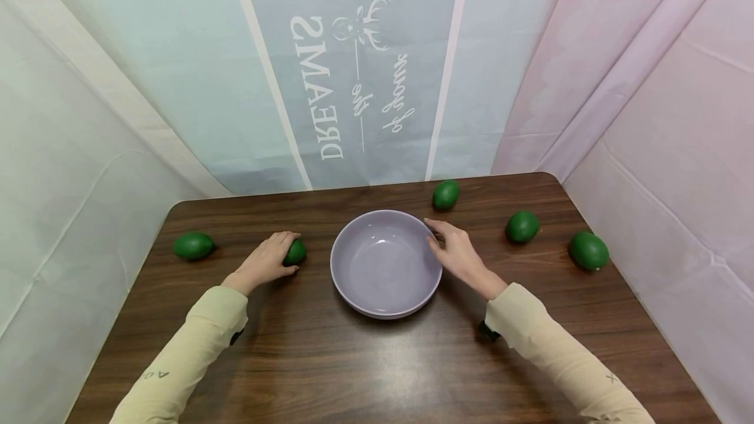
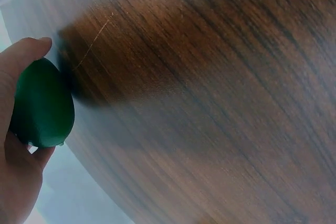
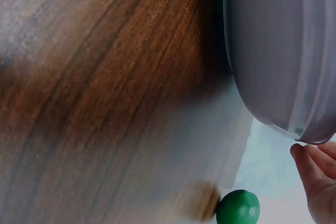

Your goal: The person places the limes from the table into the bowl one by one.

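The left hand (image 1: 268, 259) hides the left side of the lime (image 1: 294, 252) it holds; the left wrist view shows more of the fruit, though the hand itself is cut off at the edge there. The right wrist view trims both the bowl (image 1: 385, 264) and the right hand (image 1: 462, 255), and cuts off a green fruit (image 3: 238, 207) below; I cannot tell which one it is. A dark object (image 1: 489, 331) under the right sleeve (image 1: 518, 313) is mostly covered and hard to make out.

The lime lies on the right side of the left hand, between thumb and fingers, which curl round it and grip it. It is left of the bowl and apart from it, over the wooden table (image 1: 365, 371). The right fingertips touch the bowl's right rim; whether they pinch it I cannot tell.

The left forearm reaches in from the near left, slanting far and right, palm turned toward the fruit. The right forearm comes from the near right, slanting far and left, its fingers pointing toward the bowl.
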Action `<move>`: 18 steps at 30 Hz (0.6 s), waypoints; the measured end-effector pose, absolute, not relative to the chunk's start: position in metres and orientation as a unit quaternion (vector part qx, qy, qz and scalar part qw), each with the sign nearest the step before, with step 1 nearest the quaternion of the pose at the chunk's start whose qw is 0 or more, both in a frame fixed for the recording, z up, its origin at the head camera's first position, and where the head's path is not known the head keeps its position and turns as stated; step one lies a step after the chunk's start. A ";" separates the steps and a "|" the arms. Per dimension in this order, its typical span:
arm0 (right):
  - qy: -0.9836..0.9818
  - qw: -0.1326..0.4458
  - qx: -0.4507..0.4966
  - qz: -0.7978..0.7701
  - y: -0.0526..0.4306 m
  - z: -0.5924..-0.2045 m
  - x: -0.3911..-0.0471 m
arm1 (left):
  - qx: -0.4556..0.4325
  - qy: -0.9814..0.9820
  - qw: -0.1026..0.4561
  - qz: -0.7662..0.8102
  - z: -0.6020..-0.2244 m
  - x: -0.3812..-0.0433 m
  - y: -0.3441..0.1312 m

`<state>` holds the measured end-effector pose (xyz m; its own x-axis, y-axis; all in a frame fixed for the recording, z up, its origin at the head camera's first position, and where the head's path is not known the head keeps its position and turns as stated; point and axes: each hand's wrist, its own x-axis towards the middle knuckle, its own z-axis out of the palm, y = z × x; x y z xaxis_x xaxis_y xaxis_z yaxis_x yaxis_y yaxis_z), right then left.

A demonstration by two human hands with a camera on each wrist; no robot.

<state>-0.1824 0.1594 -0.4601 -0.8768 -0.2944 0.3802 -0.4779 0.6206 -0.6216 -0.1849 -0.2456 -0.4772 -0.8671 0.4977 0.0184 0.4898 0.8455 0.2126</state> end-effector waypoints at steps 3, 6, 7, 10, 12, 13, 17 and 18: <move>-0.895 0.129 0.221 0.364 0.160 -0.464 -0.182 | 0.258 0.960 0.014 0.102 -0.478 -0.184 -0.245; -0.900 0.133 0.222 0.350 0.159 -0.466 -0.181 | 0.261 0.960 0.011 0.101 -0.479 -0.183 -0.244; -0.901 0.135 0.224 0.347 0.160 -0.466 -0.181 | 0.261 0.960 0.010 0.101 -0.478 -0.183 -0.244; -0.899 0.145 0.232 0.342 0.160 -0.468 -0.180 | 0.263 0.959 0.010 0.101 -0.478 -0.183 -0.244; -0.896 0.153 0.239 0.341 0.160 -0.469 -0.180 | 0.262 0.960 0.008 0.102 -0.478 -0.182 -0.243; -0.895 0.157 0.241 0.341 0.160 -0.470 -0.179 | 0.263 0.960 0.006 0.101 -0.478 -0.181 -0.243; -0.893 0.171 0.246 0.337 0.160 -0.471 -0.179 | 0.265 0.959 -0.001 0.104 -0.480 -0.182 -0.244; -0.892 0.174 0.246 0.336 0.160 -0.471 -0.180 | 0.266 0.958 -0.002 0.107 -0.481 -0.182 -0.244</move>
<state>-0.1796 0.1599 -0.4715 -0.8180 -0.3227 0.4761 -0.5565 0.6533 -0.5133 -0.1825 -0.2443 -0.4809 -0.8587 0.5088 0.0614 0.5098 0.8357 0.2041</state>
